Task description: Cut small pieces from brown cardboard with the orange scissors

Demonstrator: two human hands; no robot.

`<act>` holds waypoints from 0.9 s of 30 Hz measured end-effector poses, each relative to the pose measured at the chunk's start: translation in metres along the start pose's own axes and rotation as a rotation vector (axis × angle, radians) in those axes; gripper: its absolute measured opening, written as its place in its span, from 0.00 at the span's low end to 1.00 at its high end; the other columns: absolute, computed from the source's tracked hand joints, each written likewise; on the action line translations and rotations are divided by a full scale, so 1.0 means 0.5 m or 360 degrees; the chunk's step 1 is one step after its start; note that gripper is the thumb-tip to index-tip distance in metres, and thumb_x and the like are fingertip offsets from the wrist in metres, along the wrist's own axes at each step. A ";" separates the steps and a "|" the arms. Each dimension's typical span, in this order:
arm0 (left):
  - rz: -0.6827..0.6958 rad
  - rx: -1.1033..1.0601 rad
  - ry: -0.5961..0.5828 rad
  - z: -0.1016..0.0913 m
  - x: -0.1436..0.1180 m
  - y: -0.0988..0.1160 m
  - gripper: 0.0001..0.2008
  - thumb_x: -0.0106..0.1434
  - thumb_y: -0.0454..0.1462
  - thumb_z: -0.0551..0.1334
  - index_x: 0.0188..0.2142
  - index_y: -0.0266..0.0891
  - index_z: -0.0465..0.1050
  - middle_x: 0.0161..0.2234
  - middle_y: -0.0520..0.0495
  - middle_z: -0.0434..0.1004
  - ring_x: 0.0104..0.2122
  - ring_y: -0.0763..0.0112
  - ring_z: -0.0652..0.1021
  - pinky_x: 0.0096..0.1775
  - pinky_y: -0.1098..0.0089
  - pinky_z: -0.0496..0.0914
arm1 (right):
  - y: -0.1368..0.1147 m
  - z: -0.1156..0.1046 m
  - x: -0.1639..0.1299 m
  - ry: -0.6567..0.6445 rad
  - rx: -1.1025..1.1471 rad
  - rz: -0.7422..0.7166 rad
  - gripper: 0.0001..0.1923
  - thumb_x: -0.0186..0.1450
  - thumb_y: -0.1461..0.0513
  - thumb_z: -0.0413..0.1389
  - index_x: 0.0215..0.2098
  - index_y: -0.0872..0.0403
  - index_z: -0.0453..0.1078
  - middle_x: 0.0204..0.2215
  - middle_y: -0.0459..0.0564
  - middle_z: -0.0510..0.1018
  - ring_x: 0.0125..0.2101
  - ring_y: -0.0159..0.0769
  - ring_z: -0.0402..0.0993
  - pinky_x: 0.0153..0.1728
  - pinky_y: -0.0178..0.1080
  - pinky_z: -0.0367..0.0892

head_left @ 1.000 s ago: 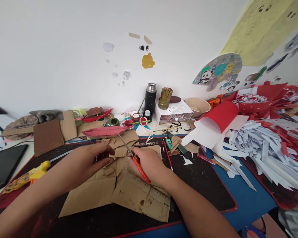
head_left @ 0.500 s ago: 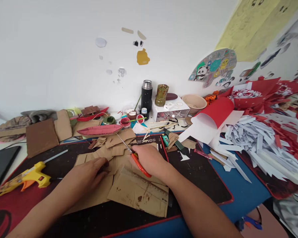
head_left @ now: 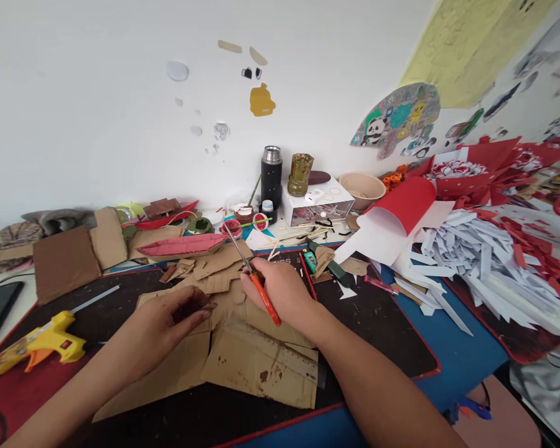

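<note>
My right hand [head_left: 280,289] grips a pair of scissors [head_left: 260,292] with orange handles, its blades pointing up and away to the left. Over the brown cardboard pieces [head_left: 168,379], my left hand [head_left: 175,320] is half curled, thumb apart from the fingers, and I see nothing in it. A clear ruler [head_left: 280,351] lies across a stained cardboard sheet [head_left: 261,379] between my forearms. Beyond the hands, smaller cardboard scraps [head_left: 219,267] lie in a loose pile below a pink boat-shaped cardboard piece [head_left: 182,246].
A yellow glue gun [head_left: 51,342] lies at the left. Paint pots [head_left: 232,227], a black flask [head_left: 271,177] and a white box [head_left: 317,202] stand along the wall. White paper strips [head_left: 476,261] are heaped at the right, near a red paper roll [head_left: 406,205].
The scissors have swung more upright in my right hand, tips further up. My left hand has lifted slightly, its thumb spreading away from the fingers. The view has shifted a little.
</note>
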State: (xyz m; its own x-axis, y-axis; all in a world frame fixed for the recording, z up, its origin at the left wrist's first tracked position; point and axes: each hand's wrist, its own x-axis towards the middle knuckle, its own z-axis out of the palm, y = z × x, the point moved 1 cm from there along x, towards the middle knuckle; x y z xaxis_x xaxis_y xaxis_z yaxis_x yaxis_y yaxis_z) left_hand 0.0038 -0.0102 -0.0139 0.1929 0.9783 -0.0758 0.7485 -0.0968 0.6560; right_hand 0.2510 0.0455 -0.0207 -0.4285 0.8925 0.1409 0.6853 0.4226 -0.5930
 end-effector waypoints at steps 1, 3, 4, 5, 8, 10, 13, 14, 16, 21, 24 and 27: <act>-0.0017 -0.0139 0.0022 -0.001 0.006 0.011 0.18 0.65 0.56 0.65 0.36 0.46 0.80 0.33 0.47 0.85 0.32 0.59 0.81 0.35 0.65 0.72 | 0.000 -0.001 0.000 0.0018 0.0094 0.0007 0.08 0.74 0.58 0.58 0.40 0.53 0.78 0.28 0.48 0.82 0.27 0.36 0.73 0.31 0.37 0.58; -0.0090 -0.0473 0.0066 0.004 0.022 0.031 0.18 0.62 0.56 0.68 0.38 0.45 0.82 0.31 0.47 0.84 0.29 0.61 0.80 0.32 0.66 0.72 | -0.002 -0.001 -0.002 0.0011 0.0295 0.0054 0.07 0.73 0.58 0.59 0.40 0.52 0.78 0.26 0.46 0.80 0.25 0.35 0.72 0.30 0.36 0.59; -0.0125 -0.0648 0.0092 0.011 0.030 0.039 0.18 0.61 0.55 0.70 0.37 0.44 0.82 0.30 0.48 0.83 0.28 0.62 0.79 0.31 0.66 0.72 | -0.003 0.000 -0.002 -0.0012 0.0403 0.0090 0.07 0.73 0.58 0.60 0.41 0.52 0.78 0.26 0.45 0.80 0.24 0.35 0.72 0.29 0.35 0.60; -0.0149 -0.0815 0.0135 0.020 0.038 0.047 0.18 0.60 0.54 0.72 0.36 0.43 0.81 0.28 0.48 0.82 0.27 0.63 0.78 0.30 0.67 0.71 | -0.003 0.001 -0.003 -0.0042 0.0514 0.0130 0.07 0.73 0.57 0.60 0.42 0.52 0.79 0.25 0.44 0.79 0.24 0.34 0.72 0.29 0.35 0.62; -0.0175 -0.1204 0.0303 0.057 0.055 0.059 0.18 0.58 0.51 0.76 0.36 0.41 0.81 0.28 0.49 0.80 0.26 0.67 0.77 0.30 0.68 0.72 | -0.001 0.007 -0.005 -0.0120 0.0857 0.0238 0.10 0.73 0.54 0.62 0.45 0.51 0.78 0.22 0.42 0.76 0.21 0.34 0.73 0.26 0.34 0.65; -0.0148 -0.1349 0.0354 0.080 0.058 0.060 0.18 0.59 0.50 0.77 0.40 0.40 0.81 0.30 0.49 0.81 0.27 0.68 0.77 0.31 0.69 0.72 | -0.001 0.011 -0.006 -0.0158 0.1051 0.0258 0.12 0.73 0.52 0.64 0.45 0.51 0.78 0.21 0.41 0.75 0.20 0.34 0.73 0.23 0.34 0.66; -0.0103 -0.1389 0.0395 0.099 0.051 0.053 0.19 0.63 0.48 0.75 0.46 0.40 0.80 0.33 0.49 0.83 0.29 0.68 0.78 0.34 0.68 0.74 | -0.003 0.014 -0.010 -0.0213 0.1238 0.0241 0.14 0.73 0.50 0.64 0.45 0.52 0.77 0.21 0.41 0.75 0.19 0.33 0.74 0.21 0.33 0.67; -0.0101 -0.1373 0.0417 0.100 0.047 0.051 0.19 0.64 0.48 0.75 0.48 0.40 0.79 0.33 0.49 0.83 0.29 0.68 0.79 0.34 0.67 0.75 | -0.005 0.014 -0.011 -0.0232 0.1274 0.0236 0.15 0.73 0.50 0.64 0.45 0.52 0.77 0.21 0.40 0.75 0.18 0.33 0.73 0.21 0.32 0.67; -0.0114 -0.1319 0.0452 0.099 0.041 0.048 0.20 0.65 0.49 0.74 0.50 0.41 0.78 0.33 0.50 0.83 0.30 0.67 0.79 0.35 0.67 0.75 | -0.008 0.013 -0.013 -0.0266 0.1326 0.0225 0.15 0.73 0.49 0.63 0.45 0.52 0.76 0.20 0.40 0.74 0.18 0.32 0.73 0.20 0.32 0.67; -0.0105 -0.1178 0.0403 0.092 0.031 0.054 0.21 0.65 0.49 0.73 0.50 0.41 0.77 0.31 0.50 0.82 0.29 0.66 0.80 0.33 0.67 0.75 | -0.012 0.018 -0.014 -0.0336 0.1438 0.0267 0.17 0.72 0.48 0.64 0.44 0.53 0.73 0.19 0.38 0.74 0.16 0.31 0.72 0.18 0.31 0.67; -0.0086 -0.1180 0.0374 0.093 0.029 0.056 0.19 0.66 0.49 0.72 0.49 0.41 0.77 0.30 0.51 0.82 0.28 0.66 0.80 0.32 0.68 0.75 | -0.013 0.023 -0.013 -0.0355 0.1502 0.0269 0.16 0.71 0.49 0.64 0.42 0.52 0.70 0.18 0.37 0.73 0.16 0.31 0.71 0.18 0.31 0.67; -0.0071 -0.1257 0.0328 0.097 0.028 0.053 0.18 0.65 0.47 0.73 0.50 0.42 0.77 0.31 0.51 0.82 0.28 0.66 0.81 0.32 0.67 0.75 | -0.015 0.025 -0.013 -0.0349 0.1532 0.0263 0.15 0.71 0.50 0.63 0.41 0.52 0.69 0.17 0.37 0.72 0.15 0.30 0.70 0.18 0.30 0.66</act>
State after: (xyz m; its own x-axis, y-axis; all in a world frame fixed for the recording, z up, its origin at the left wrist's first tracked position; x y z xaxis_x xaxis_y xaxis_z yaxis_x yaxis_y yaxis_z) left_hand 0.0572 -0.0079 -0.0338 -0.0044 0.9997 -0.0253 0.0699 0.0256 0.9972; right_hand 0.2411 0.0345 -0.0269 -0.5364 0.8388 -0.0934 0.0194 -0.0984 -0.9950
